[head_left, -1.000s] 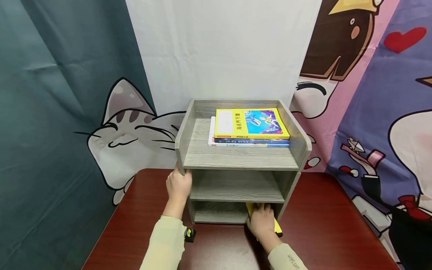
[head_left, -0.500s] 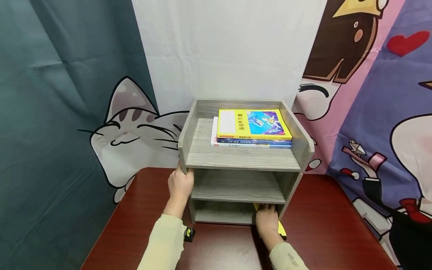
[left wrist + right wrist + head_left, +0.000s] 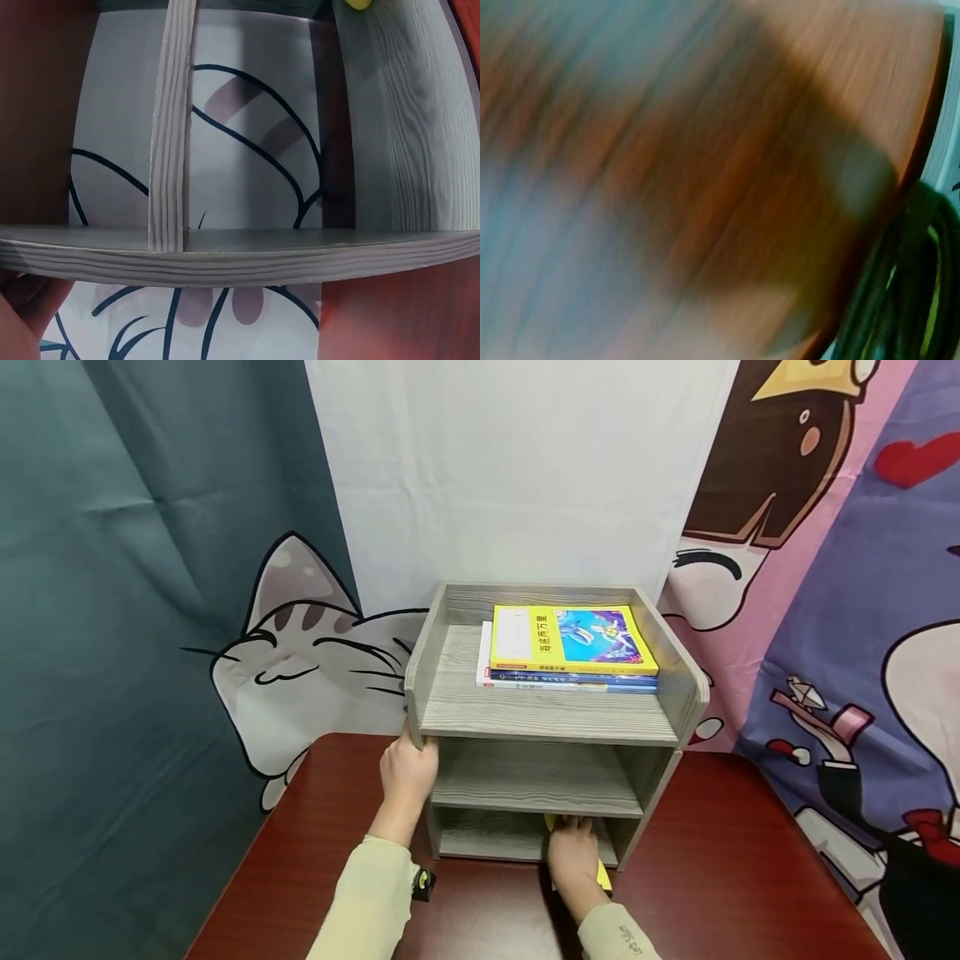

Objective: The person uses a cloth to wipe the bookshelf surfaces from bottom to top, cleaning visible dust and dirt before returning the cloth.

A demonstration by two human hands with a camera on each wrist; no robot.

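A person in pale yellow sleeves (image 3: 367,893) works with both hands at a grey wood-grain shelf unit (image 3: 536,717) standing upright on a reddish-brown surface (image 3: 720,860). The left hand (image 3: 408,772) grips the front edge of the unit's left side panel, just beneath the top shelf, with its thumb on the inner side. The right hand (image 3: 573,856) reaches to the lowest compartment, over a yellow object (image 3: 603,877) that shows in part above and below it, its lower end jutting beyond the unit's front edge; whether the fingers pinch the object or lie flat on it cannot be told. On the top shelf, toward the right, lies a yellow book (image 3: 573,639) with a blue sea scene, stacked on blue and white books (image 3: 573,677). Behind hang a white cloth (image 3: 510,468), a teal curtain (image 3: 112,693) bearing a smiling cartoon cat (image 3: 300,668), and a pink-and-purple cartoon backdrop (image 3: 825,593). The right wrist view is largely blurred.
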